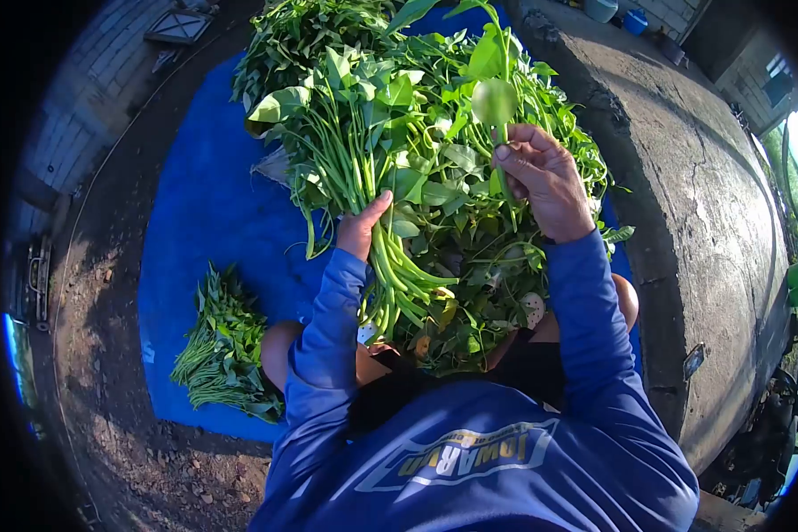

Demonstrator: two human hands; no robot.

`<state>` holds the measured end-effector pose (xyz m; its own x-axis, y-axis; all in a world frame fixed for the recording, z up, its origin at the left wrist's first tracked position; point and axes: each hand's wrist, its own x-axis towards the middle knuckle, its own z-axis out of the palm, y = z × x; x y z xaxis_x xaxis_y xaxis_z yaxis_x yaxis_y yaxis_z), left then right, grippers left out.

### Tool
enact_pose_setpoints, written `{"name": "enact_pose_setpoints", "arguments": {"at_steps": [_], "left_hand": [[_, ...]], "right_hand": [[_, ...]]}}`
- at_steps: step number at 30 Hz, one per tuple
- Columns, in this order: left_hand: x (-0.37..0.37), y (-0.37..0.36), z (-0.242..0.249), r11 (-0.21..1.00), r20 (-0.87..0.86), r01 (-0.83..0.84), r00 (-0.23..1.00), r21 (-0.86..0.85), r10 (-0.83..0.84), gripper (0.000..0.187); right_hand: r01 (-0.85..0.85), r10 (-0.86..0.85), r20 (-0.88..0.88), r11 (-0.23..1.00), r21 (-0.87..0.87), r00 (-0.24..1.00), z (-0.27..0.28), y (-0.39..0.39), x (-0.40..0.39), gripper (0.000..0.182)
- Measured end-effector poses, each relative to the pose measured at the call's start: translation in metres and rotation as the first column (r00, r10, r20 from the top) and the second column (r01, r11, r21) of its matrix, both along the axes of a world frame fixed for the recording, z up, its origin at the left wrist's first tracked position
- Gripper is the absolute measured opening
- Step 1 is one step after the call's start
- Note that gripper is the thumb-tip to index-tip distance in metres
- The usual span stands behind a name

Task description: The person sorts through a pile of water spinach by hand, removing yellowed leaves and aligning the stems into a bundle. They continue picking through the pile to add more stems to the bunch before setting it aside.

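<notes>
My left hand (363,226) is closed around a thick bunch of water spinach (350,168), its leaves pointing away from me and its cut stem ends hanging toward my lap. Off to the right, my right hand (545,182) pinches a single water spinach stem (505,58) between thumb and fingers, held upright with leaves at the top. A large loose heap of water spinach (457,226) lies beneath and beyond both hands. One round patch on the right-hand stem is blurred.
A blue tarp (213,195) is spread under the greens. A separate bundle of greens (226,355) rests on it at the lower left. Along the right runs a raised concrete ledge (674,177), with a blue bucket (634,22) beyond. Bare dirt ground (106,355) borders the left.
</notes>
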<state>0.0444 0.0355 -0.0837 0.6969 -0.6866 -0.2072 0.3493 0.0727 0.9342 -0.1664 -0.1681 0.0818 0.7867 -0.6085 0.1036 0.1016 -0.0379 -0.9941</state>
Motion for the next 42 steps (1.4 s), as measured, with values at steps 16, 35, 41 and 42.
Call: {"name": "enact_pose_setpoints", "arguments": {"at_steps": [16, 35, 41, 42], "left_hand": [[-0.017, 0.007, -0.019, 0.973, -0.399, -0.085, 0.917, -0.213, -0.007, 0.041], [-0.003, -0.008, -0.048, 0.904, -0.512, -0.127, 0.851, -0.409, -0.113, 0.028], [0.002, 0.012, 0.000, 0.964, 0.029, -0.218, 0.974, -0.153, 0.225, 0.036], [0.003, 0.008, 0.011, 0.957, 0.095, -0.233, 0.963, -0.174, 0.251, 0.034]], "right_hand": [[-0.188, 0.002, -0.267, 0.715, -0.673, 0.964, -0.117, 0.105, 0.094, 0.040], [0.106, -0.203, -0.036, 0.649, -0.754, 0.979, -0.143, 0.138, 0.091, 0.013], [0.231, -0.234, 0.045, 0.877, -0.421, 0.971, -0.056, 0.046, 0.032, 0.019], [0.194, -0.231, -0.021, 0.861, -0.471, 0.973, -0.050, 0.028, 0.024, 0.020]]}}
